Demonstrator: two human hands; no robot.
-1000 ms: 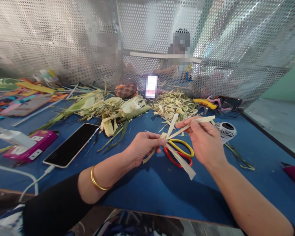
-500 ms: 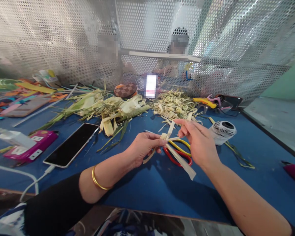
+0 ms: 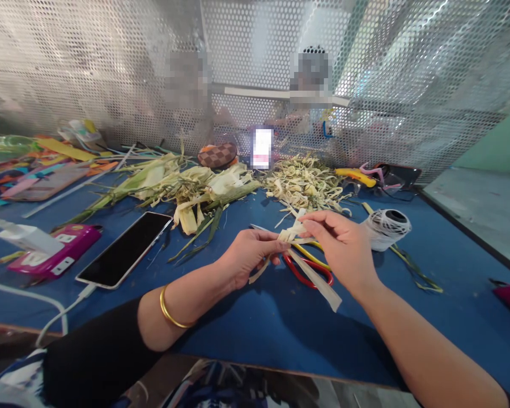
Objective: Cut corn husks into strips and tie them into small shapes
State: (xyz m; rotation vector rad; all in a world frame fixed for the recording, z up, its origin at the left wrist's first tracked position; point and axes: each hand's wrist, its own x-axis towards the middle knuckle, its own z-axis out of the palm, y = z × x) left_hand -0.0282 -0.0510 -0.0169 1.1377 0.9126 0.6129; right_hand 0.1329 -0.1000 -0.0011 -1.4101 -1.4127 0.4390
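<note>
Pale corn husk strips cross one another between my hands above the blue table. My left hand is closed, its thumb and fingers pinching the strips where they cross. One strip end hangs below that hand, and a longer one slants down to the right. My right hand is closed too, with its thumb and forefinger on the upper strip end. Beneath the strips lie scissors with one red and one yellow handle, partly hidden by my hands and the husk.
Whole corn husks and a heap of shredded husk lie behind my hands. To the right stands a spool of white thread. A charging phone and a magenta power strip are on the left. Perforated metal closes off the back.
My right hand has turned and drawn in, bringing the upper husk strip over toward the crossing. My left hand keeps its pinch in nearly the same spot.
</note>
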